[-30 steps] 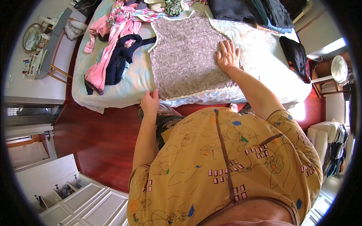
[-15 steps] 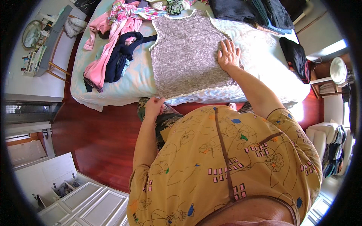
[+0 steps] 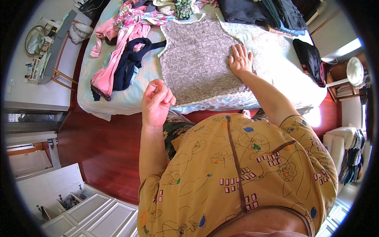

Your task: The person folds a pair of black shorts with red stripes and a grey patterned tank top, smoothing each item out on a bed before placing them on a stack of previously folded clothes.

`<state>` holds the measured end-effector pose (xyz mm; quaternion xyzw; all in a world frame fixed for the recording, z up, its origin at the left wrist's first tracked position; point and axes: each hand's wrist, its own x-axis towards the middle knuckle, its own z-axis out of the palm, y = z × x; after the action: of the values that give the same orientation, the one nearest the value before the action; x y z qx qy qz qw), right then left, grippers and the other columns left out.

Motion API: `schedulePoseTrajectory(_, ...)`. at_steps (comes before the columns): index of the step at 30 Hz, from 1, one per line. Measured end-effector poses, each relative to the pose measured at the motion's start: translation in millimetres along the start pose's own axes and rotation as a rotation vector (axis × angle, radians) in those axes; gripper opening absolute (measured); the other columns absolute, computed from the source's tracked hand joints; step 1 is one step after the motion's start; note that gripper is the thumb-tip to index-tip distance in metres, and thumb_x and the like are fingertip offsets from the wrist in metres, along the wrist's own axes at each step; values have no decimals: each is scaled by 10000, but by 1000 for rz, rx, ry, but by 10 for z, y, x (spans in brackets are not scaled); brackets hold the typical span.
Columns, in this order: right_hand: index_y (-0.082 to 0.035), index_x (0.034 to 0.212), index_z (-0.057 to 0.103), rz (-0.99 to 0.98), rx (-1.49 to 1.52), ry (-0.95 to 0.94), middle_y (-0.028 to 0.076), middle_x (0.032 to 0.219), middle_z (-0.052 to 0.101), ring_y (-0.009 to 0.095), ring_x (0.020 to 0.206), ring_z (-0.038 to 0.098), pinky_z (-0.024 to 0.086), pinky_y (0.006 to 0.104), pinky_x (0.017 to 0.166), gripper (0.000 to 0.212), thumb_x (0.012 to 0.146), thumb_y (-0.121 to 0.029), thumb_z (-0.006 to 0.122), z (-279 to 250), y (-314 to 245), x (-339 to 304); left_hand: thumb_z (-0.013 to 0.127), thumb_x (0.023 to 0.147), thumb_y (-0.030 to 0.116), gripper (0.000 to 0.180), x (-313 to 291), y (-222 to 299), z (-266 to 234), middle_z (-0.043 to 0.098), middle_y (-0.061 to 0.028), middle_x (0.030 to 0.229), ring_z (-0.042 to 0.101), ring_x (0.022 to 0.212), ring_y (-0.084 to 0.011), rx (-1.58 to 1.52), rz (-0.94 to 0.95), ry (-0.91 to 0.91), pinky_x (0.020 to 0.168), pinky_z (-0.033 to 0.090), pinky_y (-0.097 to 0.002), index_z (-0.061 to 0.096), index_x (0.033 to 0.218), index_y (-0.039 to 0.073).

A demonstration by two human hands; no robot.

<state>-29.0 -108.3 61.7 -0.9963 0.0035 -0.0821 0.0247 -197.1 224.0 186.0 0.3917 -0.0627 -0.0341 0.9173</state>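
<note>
A grey, mottled sleeveless top point(image 3: 199, 59) with pale edging lies spread flat on the bed, its hem near the front edge. My right hand point(image 3: 240, 61) rests palm down on the top's right side, fingers spread. Raised just off the hem's left corner is my left hand point(image 3: 157, 100), its fingers curled in toward the palm. I see nothing in its grip. Left of the top are a dark navy garment point(image 3: 128, 65) and a crumpled pink garment point(image 3: 106, 79).
The bed point(image 3: 272, 59) has a pale patterned sheet. Folded dark clothes point(image 3: 252, 14) are stacked at its far right, and a black folded garment point(image 3: 310, 61) lies by the right edge. A white drawer unit point(image 3: 90, 213) stands lower left on the red wooden floor point(image 3: 102, 146).
My left hand has come up from the hem's left corner, away from the cloth, with its fingers curled. My right hand stays flat on the top.
</note>
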Motion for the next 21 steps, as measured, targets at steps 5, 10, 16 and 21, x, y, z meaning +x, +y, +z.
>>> schedulePoseTrajectory(5, -177, 1503, 348, -4, -2, 7, 71, 1585, 265, 255, 1477, 180, 129, 548, 1184, 587, 958, -383, 420, -8, 1, 1, 532, 954, 61, 250, 36, 100, 126, 423, 24, 751, 406, 650, -97, -60, 10, -103, 597, 376, -261, 546, 1203, 77)
schedulePoseTrajectory(10, -178, 1502, 349, -7, 11, 6, 71, 1586, 262, 255, 1479, 175, 125, 545, 1185, 584, 961, -387, 412, -5, 7, -13, 535, 975, 109, 252, 17, 92, 144, 400, 31, 728, 384, 633, -91, -129, -4, -97, 582, 363, -251, 532, 1223, 64)
schedulePoseTrajectory(16, -178, 1497, 359, -12, -2, 15, 75, 1581, 269, 258, 1480, 174, 129, 549, 1182, 580, 957, -381, 411, 23, 13, -3, 547, 959, 90, 288, -13, 107, 160, 390, 22, 745, 381, 652, -101, -197, -18, -102, 591, 360, -249, 516, 1242, 45)
schedulePoseTrajectory(21, -179, 1494, 365, -7, 7, 30, 73, 1581, 271, 258, 1478, 181, 131, 554, 1179, 583, 953, -390, 422, 51, 28, -5, 545, 904, 12, 369, -17, 153, 236, 381, 10, 773, 382, 684, -112, -160, 26, -251, 606, 363, -254, 499, 1270, 27)
